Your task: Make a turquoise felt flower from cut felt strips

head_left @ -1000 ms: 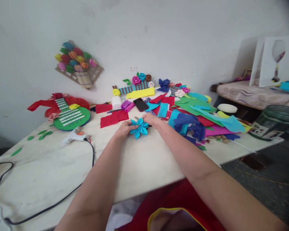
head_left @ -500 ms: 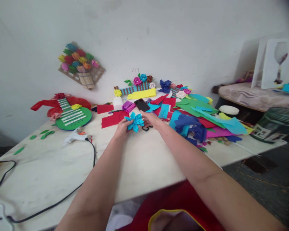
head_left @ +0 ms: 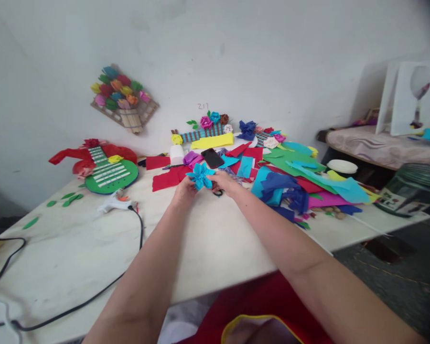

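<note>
A bright blue paper flower (head_left: 201, 176) with pointed petals is held above the table (head_left: 215, 234). My left hand (head_left: 185, 189) grips it from the left with closed fingers. From the right, my right hand (head_left: 223, 182) pinches its edge; those fingertips are partly behind the petals. Just under my right hand shows a black loop, perhaps a scissors handle (head_left: 218, 193). Behind the flower lie a dark phone (head_left: 212, 157) and red paper pieces (head_left: 165, 180).
On the left are a white glue gun (head_left: 115, 202) with a black cord, green paper leaves (head_left: 30, 223) and a green guitar-shaped craft (head_left: 112, 177). Coloured paper (head_left: 290, 188) is heaped on the right, near a large glass jar (head_left: 408, 191). A paper bouquet (head_left: 120, 95) hangs on the wall.
The flower has tilted and moved slightly up in my hands. My right hand has come in closer, its fingers now at the flower's right edge. The whole view has shifted slightly.
</note>
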`<state>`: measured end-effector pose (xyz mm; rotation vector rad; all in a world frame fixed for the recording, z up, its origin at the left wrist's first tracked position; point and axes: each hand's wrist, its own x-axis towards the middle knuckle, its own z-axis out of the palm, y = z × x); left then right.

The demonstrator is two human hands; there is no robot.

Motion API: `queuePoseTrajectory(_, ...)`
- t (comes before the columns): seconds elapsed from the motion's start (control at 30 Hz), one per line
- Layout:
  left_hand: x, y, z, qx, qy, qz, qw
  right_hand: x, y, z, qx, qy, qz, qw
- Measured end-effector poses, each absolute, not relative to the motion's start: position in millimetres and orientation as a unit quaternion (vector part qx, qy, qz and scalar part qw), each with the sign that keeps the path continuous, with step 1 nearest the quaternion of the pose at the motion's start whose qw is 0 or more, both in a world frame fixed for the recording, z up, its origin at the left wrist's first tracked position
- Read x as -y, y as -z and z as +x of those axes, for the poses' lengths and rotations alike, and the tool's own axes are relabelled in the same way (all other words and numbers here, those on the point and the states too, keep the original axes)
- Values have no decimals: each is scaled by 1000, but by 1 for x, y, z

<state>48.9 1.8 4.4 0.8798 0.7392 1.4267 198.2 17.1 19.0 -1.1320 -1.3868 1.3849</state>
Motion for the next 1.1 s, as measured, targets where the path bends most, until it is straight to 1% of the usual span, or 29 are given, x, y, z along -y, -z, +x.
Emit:
queuePoseTrajectory(0.13, -1, -4, 48, -323, -604, 406, 605, -20, -16, 199, 557, -542, -443, 446)
queuePoseTrajectory(0.27, -2, -1, 47, -330, -607, 429, 583, -20, -16, 199, 567, -531, -441, 449)
queuePoseTrajectory(0.53, -2, 1, 44, -305, -596, 461, 582, -18, -19, 199, 577, -522, -421, 465)
queuePoseTrajectory(0.83, 2, -1, 46, -334, -595, 508, 526, -21, -18, 199, 582, -490, -434, 482)
queuePoseTrajectory(1.1, -5, -2, 35, -425, -637, 421, 486, -28, -11, 203, 641, -409, -405, 507)
